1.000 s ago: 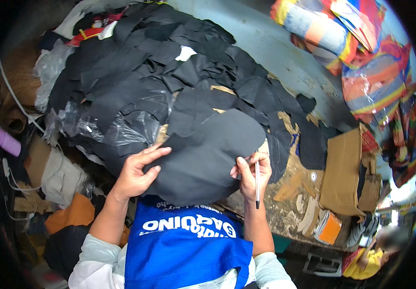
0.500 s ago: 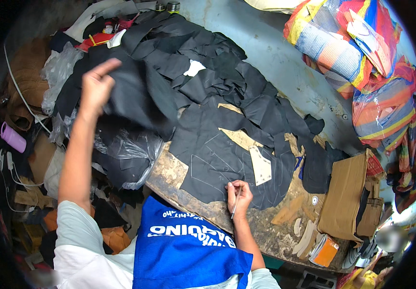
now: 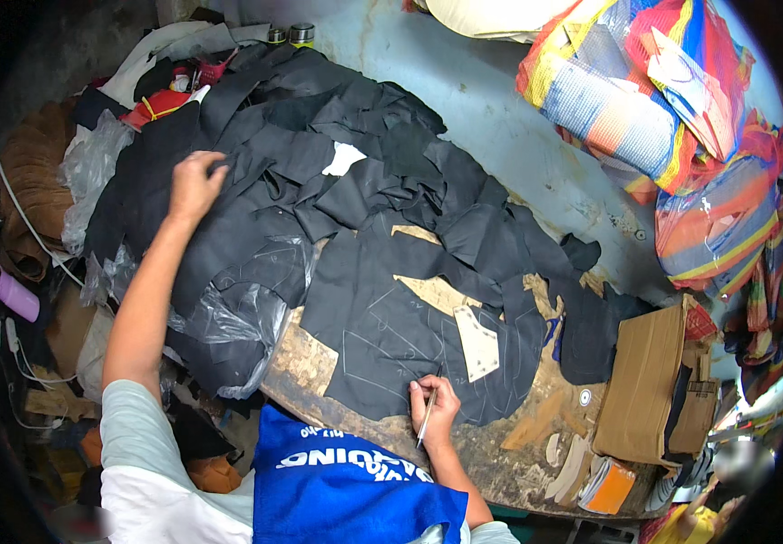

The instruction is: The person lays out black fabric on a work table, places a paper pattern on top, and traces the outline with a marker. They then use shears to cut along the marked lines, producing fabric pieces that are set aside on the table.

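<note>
On the near part of the workbench lies a black leather-like piece (image 3: 382,335) marked with pale outlines. A cream pattern piece (image 3: 476,343) with small holes rests on its right part. My right hand (image 3: 435,406), at the near edge of the black piece, is closed round a slim pen-like marker (image 3: 427,413), its tip pointing at the material. My left hand (image 3: 195,189) reaches far left over a big heap of black pieces (image 3: 319,136). Its fingers are curled and pinch black material, whose gripped edge is partly hidden.
Clear plastic (image 3: 246,317) lies over black material left of the bench. At the right stand a cardboard box (image 3: 641,381) and an orange-covered pad (image 3: 609,488). Striped bags (image 3: 636,100) bulge at the upper right. A purple bottle (image 3: 16,293) lies among clutter at far left.
My left hand has lowered and its extended finger has curled. The raised black sheet beneath it has dropped flat onto the heap. My right hand keeps the marker, its tip now turned towards the material.
</note>
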A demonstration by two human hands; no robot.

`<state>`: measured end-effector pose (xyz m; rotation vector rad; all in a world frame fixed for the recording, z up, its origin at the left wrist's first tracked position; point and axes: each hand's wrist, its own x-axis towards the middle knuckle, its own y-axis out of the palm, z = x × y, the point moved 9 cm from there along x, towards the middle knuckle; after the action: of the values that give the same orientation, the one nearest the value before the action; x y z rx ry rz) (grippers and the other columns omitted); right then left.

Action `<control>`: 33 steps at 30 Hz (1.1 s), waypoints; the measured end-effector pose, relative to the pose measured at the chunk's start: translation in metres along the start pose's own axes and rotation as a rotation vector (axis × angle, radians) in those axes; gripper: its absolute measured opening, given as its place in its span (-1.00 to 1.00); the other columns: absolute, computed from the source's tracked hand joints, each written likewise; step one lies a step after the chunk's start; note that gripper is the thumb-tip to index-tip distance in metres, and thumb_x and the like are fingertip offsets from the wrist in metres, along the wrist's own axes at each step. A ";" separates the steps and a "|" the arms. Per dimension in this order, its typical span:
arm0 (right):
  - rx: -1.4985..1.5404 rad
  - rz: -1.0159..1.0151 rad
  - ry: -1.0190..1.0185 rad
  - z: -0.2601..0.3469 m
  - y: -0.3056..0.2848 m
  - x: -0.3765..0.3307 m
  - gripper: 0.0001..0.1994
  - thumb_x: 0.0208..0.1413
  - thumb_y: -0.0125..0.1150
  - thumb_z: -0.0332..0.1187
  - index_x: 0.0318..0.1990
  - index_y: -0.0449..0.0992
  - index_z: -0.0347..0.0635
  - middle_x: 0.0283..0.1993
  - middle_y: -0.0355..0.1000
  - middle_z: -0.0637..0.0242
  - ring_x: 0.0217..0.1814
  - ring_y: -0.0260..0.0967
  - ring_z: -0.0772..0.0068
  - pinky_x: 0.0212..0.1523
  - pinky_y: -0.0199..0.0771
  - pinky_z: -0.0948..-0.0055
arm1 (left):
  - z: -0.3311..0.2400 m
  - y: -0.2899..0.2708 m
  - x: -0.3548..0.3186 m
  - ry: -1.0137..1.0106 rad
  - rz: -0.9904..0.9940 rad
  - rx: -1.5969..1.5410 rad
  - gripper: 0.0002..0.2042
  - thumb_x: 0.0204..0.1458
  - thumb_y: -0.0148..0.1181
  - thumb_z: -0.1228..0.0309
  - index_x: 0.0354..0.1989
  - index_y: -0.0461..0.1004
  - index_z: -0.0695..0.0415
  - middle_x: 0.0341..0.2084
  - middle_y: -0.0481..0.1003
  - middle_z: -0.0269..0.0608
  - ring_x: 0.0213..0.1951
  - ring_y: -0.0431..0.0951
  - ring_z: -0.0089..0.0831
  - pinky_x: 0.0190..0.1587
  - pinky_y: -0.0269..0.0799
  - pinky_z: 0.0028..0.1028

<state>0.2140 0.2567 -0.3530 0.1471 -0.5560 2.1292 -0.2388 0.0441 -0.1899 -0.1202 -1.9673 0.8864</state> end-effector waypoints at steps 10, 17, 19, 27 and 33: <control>0.008 0.008 0.004 0.001 -0.002 0.002 -0.92 -0.05 0.21 -0.60 -0.44 0.41 -0.34 -0.43 0.40 0.24 -0.48 0.43 0.56 -0.47 0.39 0.65 | 0.044 0.090 0.055 -0.234 0.209 0.380 -0.54 -0.15 0.27 0.43 0.01 0.37 0.17 0.01 0.36 -0.03 0.06 0.34 -0.14 0.05 0.33 -0.29; 0.041 -0.022 0.062 -0.006 -0.002 0.001 -0.87 -0.13 0.30 -0.56 -0.45 0.43 -0.28 -0.50 0.40 0.24 -0.57 0.34 0.54 -0.53 0.34 0.59 | 0.083 0.060 0.077 -0.516 -0.133 0.304 -0.70 0.07 -0.05 0.23 -0.23 0.47 0.20 -0.33 0.50 0.13 -0.26 0.50 0.08 -0.20 0.38 -0.10; 0.024 -0.026 0.039 -0.004 -0.002 0.002 -0.87 -0.13 0.30 -0.56 -0.45 0.43 -0.28 -0.50 0.40 0.24 -0.58 0.34 0.54 -0.53 0.34 0.59 | 0.078 0.035 0.095 -0.504 -0.292 0.170 -0.69 0.07 -0.05 0.24 -0.18 0.47 0.20 -0.31 0.49 0.18 -0.22 0.48 0.10 -0.16 0.37 -0.16; -0.010 0.023 0.014 0.001 -0.001 0.003 -0.91 -0.06 0.23 -0.60 -0.41 0.42 -0.33 -0.47 0.39 0.26 -0.47 0.42 0.58 -0.46 0.39 0.64 | -0.065 0.006 0.157 -0.354 0.013 -1.143 -0.71 0.16 -0.08 0.42 -0.02 0.38 0.32 -0.13 0.48 -0.21 -0.13 0.46 -0.48 -0.04 0.30 -0.52; 0.084 0.047 0.221 -0.012 0.004 0.008 -0.87 -0.06 0.28 -0.48 -0.44 0.44 -0.30 -0.52 0.39 0.31 -0.54 0.36 0.60 -0.50 0.35 0.62 | -0.201 -0.028 0.128 -0.197 0.408 -1.912 -0.77 0.15 -0.08 0.52 -0.06 0.37 0.34 -0.11 0.46 -0.21 -0.08 0.47 -0.48 0.05 0.34 -0.52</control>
<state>0.2075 0.2658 -0.3623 -0.0556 -0.3432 2.1809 -0.1427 0.1852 -0.0211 -1.5348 -2.2847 -1.0809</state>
